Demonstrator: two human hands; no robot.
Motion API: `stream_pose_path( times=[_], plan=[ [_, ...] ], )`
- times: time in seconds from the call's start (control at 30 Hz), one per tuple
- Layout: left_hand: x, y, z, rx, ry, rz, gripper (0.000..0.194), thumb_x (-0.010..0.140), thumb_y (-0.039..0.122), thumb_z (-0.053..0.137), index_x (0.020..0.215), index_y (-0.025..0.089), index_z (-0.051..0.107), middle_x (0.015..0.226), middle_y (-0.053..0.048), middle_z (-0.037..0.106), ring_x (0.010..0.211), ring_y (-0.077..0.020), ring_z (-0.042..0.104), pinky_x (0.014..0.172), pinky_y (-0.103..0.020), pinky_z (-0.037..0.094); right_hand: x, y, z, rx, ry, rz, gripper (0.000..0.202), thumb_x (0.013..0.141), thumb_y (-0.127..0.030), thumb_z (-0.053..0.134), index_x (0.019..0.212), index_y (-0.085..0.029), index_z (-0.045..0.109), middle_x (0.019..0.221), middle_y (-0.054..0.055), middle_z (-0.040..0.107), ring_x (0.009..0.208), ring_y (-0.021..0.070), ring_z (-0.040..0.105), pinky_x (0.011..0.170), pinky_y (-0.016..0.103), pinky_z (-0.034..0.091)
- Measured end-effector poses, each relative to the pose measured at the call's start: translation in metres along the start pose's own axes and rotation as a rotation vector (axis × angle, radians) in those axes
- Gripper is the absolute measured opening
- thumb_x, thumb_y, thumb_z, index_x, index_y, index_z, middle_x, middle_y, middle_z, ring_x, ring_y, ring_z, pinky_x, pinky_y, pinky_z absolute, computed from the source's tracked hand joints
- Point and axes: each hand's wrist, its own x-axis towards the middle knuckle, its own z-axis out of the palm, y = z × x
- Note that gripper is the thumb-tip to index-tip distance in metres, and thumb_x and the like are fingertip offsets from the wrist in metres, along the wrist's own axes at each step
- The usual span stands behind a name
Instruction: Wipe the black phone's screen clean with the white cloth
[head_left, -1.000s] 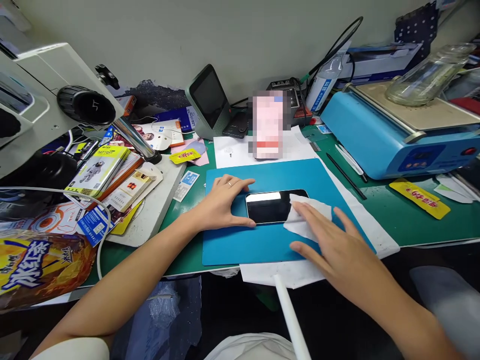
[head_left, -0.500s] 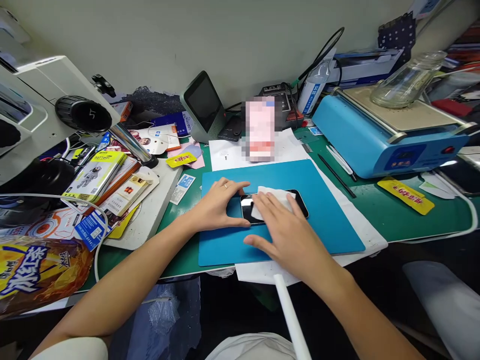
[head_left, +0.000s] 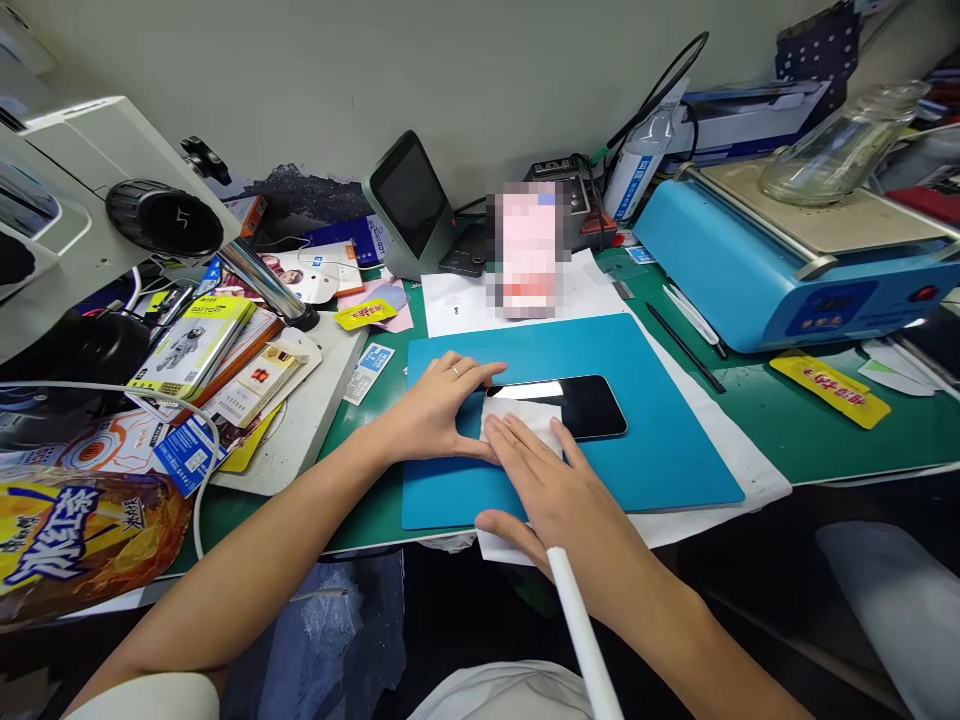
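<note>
A black-screened smartphone (head_left: pixel 592 405) lies face up on the blue mat (head_left: pixel 675 460). My left hand (head_left: pixel 431 410), with a ring on one finger, braces the phone's left end between thumb and forefinger. Under the fingers of my right hand (head_left: pixel 555 490) is a white wipe (head_left: pixel 529 412), pressed flat on the left, near part of the screen. The right thumb sticks out to the side, off the phone. The phone's lower left corner is hidden by the wipe and fingers.
A microscope (head_left: pixel 165 220) stands at left beside battery boxes (head_left: pixel 191 350) and a drink bottle (head_left: pixel 82 545). Behind the mat are a small screen device (head_left: pixel 411 205) and a blurred upright phone (head_left: pixel 529 250). At right, a blue heating plate (head_left: pixel 772 270) carries a glass jar (head_left: pixel 844 150).
My right hand has slid the wipe left and toward me along the phone, uncovering the right part of the screen. My left hand stays at the phone's end. The view has shifted slightly.
</note>
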Motion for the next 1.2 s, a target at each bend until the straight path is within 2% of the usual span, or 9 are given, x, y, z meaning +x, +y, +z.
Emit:
stream_pose_path(
  times=[0.2,0.3,0.4,0.5,0.63,0.73,0.83,1.0,1.2],
  plan=[
    [0.000,-0.003,0.000,-0.020,0.002,-0.004,0.103,0.068,0.067,0.083,0.153,0.026,0.040,0.126,-0.011,0.063,0.115,-0.0325,0.051,0.106,-0.050,0.042,-0.024,0.011,-0.003,-0.105,0.023,-0.025,0.069,0.102,-0.056,0.041,0.157,-0.014,0.035,0.159,0.013,0.044,0.149,0.0284,0.039,0.121,0.058,0.030],
    [0.000,-0.004,0.001,-0.014,0.006,-0.010,0.099,0.070,0.065,0.082,0.152,0.026,0.042,0.127,-0.011,0.063,0.117,-0.0323,0.051,0.106,-0.050,0.043,-0.037,0.026,-0.009,-0.134,0.024,0.004,0.065,0.103,-0.054,0.041,0.157,-0.017,0.037,0.158,0.011,0.046,0.147,0.0291,0.041,0.120,0.060,0.030],
    [0.000,-0.005,0.003,0.013,0.001,-0.014,0.092,0.074,0.064,0.079,0.149,0.024,0.045,0.130,-0.011,0.061,0.118,-0.0321,0.050,0.105,-0.049,0.044,-0.047,0.046,-0.016,-0.148,0.039,0.097,0.066,0.103,-0.053,0.039,0.159,-0.018,0.033,0.157,0.012,0.046,0.147,0.0305,0.042,0.119,0.061,0.031],
    [0.000,-0.005,0.003,0.038,-0.008,-0.013,0.083,0.078,0.065,0.076,0.146,0.023,0.050,0.130,-0.011,0.060,0.118,-0.0318,0.050,0.103,-0.049,0.045,-0.047,0.065,-0.021,-0.145,0.045,0.191,0.068,0.103,-0.056,0.035,0.160,-0.018,0.031,0.160,0.013,0.043,0.149,0.0313,0.038,0.119,0.063,0.030],
    [0.000,-0.004,0.004,0.054,-0.002,-0.015,0.079,0.080,0.065,0.074,0.143,0.023,0.052,0.130,-0.012,0.060,0.117,-0.0315,0.051,0.103,-0.048,0.046,-0.030,0.078,-0.024,-0.127,-0.026,0.284,0.076,0.101,-0.064,0.029,0.159,-0.014,0.032,0.164,0.015,0.034,0.152,0.0326,0.031,0.119,0.063,0.029],
    [0.001,-0.003,0.005,0.040,0.016,-0.024,0.081,0.079,0.064,0.076,0.144,0.023,0.050,0.128,-0.011,0.062,0.117,-0.0318,0.051,0.104,-0.049,0.045,-0.013,0.072,-0.022,-0.153,-0.035,0.302,0.085,0.099,-0.069,0.028,0.157,-0.007,0.035,0.163,0.020,0.034,0.153,0.0340,0.029,0.121,0.063,0.026],
    [0.001,-0.002,0.005,0.016,0.031,-0.034,0.088,0.077,0.062,0.078,0.148,0.024,0.045,0.124,-0.010,0.063,0.115,-0.0318,0.052,0.105,-0.049,0.044,0.001,0.056,-0.019,-0.149,-0.017,0.251,0.087,0.098,-0.069,0.030,0.154,-0.003,0.039,0.161,0.023,0.038,0.153,0.0351,0.029,0.122,0.061,0.025],
    [0.001,-0.003,0.005,-0.010,0.030,-0.047,0.093,0.077,0.058,0.080,0.153,0.026,0.036,0.125,-0.010,0.061,0.112,-0.0312,0.052,0.102,-0.049,0.044,0.022,0.030,-0.013,-0.038,-0.035,0.088,0.079,0.101,-0.065,0.031,0.153,-0.007,0.042,0.161,0.018,0.040,0.152,0.0303,0.032,0.124,0.056,0.024],
    [0.000,-0.002,0.004,-0.042,0.000,-0.057,0.104,0.074,0.065,0.079,0.157,0.028,0.030,0.130,-0.012,0.056,0.114,-0.0318,0.051,0.103,-0.050,0.043,0.029,0.024,-0.013,-0.001,0.000,-0.011,0.083,0.096,-0.071,0.038,0.150,-0.008,0.047,0.157,0.017,0.047,0.150,0.0291,0.036,0.125,0.056,0.021]
  ],
)
